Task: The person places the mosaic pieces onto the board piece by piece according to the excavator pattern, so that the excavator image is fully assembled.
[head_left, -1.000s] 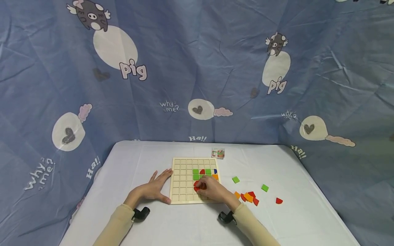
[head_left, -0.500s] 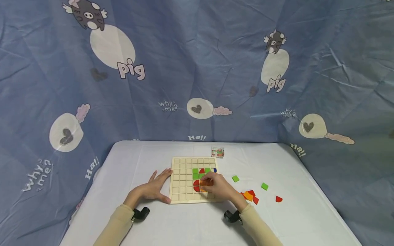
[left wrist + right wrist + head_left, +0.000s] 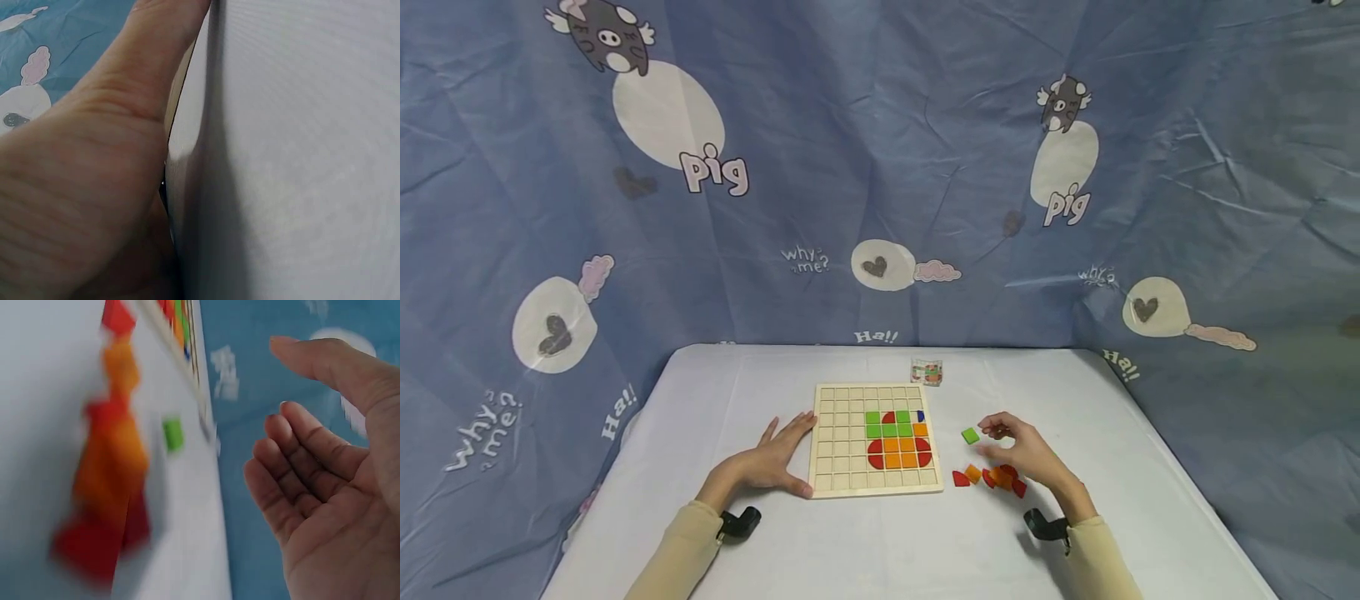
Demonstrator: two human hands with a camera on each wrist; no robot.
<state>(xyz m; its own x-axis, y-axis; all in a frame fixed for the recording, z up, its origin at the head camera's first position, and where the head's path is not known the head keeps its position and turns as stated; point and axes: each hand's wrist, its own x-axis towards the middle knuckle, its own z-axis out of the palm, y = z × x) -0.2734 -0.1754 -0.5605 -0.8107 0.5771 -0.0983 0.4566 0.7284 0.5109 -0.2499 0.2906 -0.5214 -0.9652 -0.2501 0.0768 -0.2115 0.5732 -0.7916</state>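
A wooden grid board (image 3: 838, 454) lies on the white table. On its right part sit green squares (image 3: 873, 424), red quarter-rounds (image 3: 876, 460), orange squares (image 3: 900, 452) and a blue piece (image 3: 921, 416). My left hand (image 3: 767, 461) rests spread against the board's left edge, thumb at the near corner. Right of the board hovers my right hand (image 3: 1024, 452), thumb apart from the loosely bent fingers. The right wrist view shows no piece in that hand (image 3: 325, 462). Just left of its fingertips lies a loose green square (image 3: 970, 436).
Loose red and orange pieces (image 3: 1002, 477) lie clustered below my right hand. An orange square (image 3: 973, 473) and a red quarter-round (image 3: 961, 479) lie left of them. A small picture card (image 3: 927, 372) lies behind the board. A blue printed cloth (image 3: 820, 208) hangs behind the table.
My right hand has left the board and moved right, to the loose green square. Orange squares flanked by red pieces now show on the board where the hand was. The left hand stays put.
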